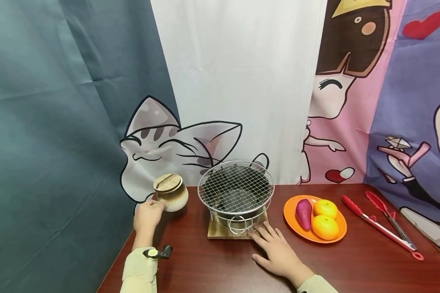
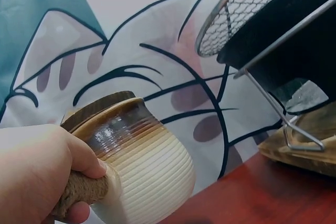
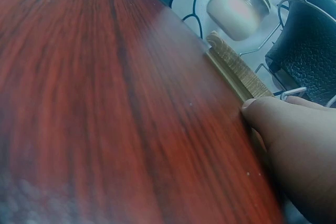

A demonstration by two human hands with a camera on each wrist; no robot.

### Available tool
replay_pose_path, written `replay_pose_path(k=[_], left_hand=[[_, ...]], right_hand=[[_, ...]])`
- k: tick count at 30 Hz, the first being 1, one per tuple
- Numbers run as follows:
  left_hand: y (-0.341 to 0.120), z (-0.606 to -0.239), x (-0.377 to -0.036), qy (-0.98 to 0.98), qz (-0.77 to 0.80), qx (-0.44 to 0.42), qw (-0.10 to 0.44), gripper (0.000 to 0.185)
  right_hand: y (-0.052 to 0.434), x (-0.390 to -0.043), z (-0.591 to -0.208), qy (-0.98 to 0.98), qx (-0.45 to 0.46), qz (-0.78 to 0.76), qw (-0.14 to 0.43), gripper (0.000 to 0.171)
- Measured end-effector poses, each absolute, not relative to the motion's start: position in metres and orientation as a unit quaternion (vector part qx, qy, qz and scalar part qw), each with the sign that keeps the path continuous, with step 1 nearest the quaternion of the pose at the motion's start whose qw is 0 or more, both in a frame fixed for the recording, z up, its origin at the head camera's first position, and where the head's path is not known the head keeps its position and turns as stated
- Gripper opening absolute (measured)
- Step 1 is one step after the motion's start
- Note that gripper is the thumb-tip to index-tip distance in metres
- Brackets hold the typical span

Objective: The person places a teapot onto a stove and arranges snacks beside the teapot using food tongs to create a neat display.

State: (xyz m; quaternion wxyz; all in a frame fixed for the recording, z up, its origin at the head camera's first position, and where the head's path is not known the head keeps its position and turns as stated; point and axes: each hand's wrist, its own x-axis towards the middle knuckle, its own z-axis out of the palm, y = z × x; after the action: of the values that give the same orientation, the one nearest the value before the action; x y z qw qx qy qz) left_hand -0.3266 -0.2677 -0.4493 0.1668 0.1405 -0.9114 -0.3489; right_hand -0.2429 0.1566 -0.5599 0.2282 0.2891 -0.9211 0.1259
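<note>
The left hand (image 1: 148,215) grips the rope-wrapped handle (image 2: 84,190) of a ribbed ceramic jar (image 1: 171,194); in the left wrist view the fingers curl around this handle. The jar stands on the dark red table (image 1: 212,264) at its rear left, just left of the grill, and carries a wooden lid (image 1: 167,181).

The right hand (image 1: 276,250) lies flat on the table with its fingers straight and spread. Its fingertips (image 1: 258,234) touch the front right edge of the wooden base board (image 1: 216,232). The right wrist view shows one fingertip (image 3: 262,111) against the board's edge.

On the board stands a small black charcoal grill (image 1: 236,201) in a wire frame, topped by a round wire mesh (image 1: 236,185).

To the right, an orange plate (image 1: 291,217) holds a purple sweet potato (image 1: 303,213) and two oranges (image 1: 325,217). Red-handled tongs (image 1: 383,226) lie further right, apart from the plate.

Printed cartoon cloths hang behind the table. No readable writing, brand or label appears on any item.
</note>
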Motion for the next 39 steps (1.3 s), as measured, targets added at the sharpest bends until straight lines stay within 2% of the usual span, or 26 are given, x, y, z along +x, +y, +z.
replay_pose_path(k=[5, 12, 39], left_hand=[[-0.264, -0.442, -0.329, -0.915, -0.341, 0.139, 0.167, 0.034], [-0.262, -0.429, -0.332, -0.917, -0.338, 0.125, 0.171, 0.042], [-0.244, -0.365, -0.346, -0.917, -0.351, 0.087, 0.167, 0.040]], right_hand=[[0.158, -0.241, -0.562, -0.925, 0.284, 0.126, 0.218, 0.064], [0.158, -0.237, -0.566, -0.925, 0.282, 0.124, 0.221, 0.064], [0.157, -0.243, -0.563, -0.922, 0.284, 0.127, 0.230, 0.064]])
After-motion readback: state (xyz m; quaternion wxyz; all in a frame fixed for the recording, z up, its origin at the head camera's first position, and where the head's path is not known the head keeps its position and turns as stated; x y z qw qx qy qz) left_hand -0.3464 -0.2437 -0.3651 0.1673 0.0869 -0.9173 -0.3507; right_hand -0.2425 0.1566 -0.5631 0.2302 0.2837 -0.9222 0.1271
